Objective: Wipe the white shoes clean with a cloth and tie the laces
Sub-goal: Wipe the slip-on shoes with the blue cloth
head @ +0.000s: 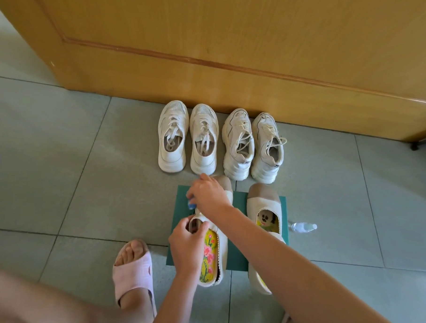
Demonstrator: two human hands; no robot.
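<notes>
1. The left hand [188, 245] grips a beige slip-on shoe [222, 249] at the front rim of its opening, with thumb and fingers curled over the edge.
2. The right hand [208, 195] sits just beyond the left hand, over the front part of that same shoe. Its forearm runs back across the shoe's right side.
3. The right hand's fingers are curled and pinch a small blue thing [191, 205] on the hand's left side. Too little of it shows to tell whether it is a cloth.
4. A yellow and pink floral insole [208, 256] shows inside the gripped shoe, just right of the left wrist.
5. A second slip-on shoe [262, 203] stands to the right of the right forearm, with a cartoon face on its insole. The forearm hides part of its heel end.
6. Both slip-on shoes rest on a green mat [237, 260], which lies on the tiled floor [61, 168] beneath the two hands.
7. A small clear bottle [304, 227] lies on its side on the floor, farther right than the second shoe and just off the mat's edge.
8. Beyond the right hand, four white lace-up shoes stand in a row with their toes toward a wooden door [226, 51].
9. The left pair [173, 138] stands ahead and slightly left of the right hand. The heel of its nearer shoe is just past the knuckles.
10. The right pair [238, 145] stands ahead and to the right, with its laces lying loose.
11. Left of the left hand, a foot in a pink slipper [133, 272] rests on the floor.
</notes>
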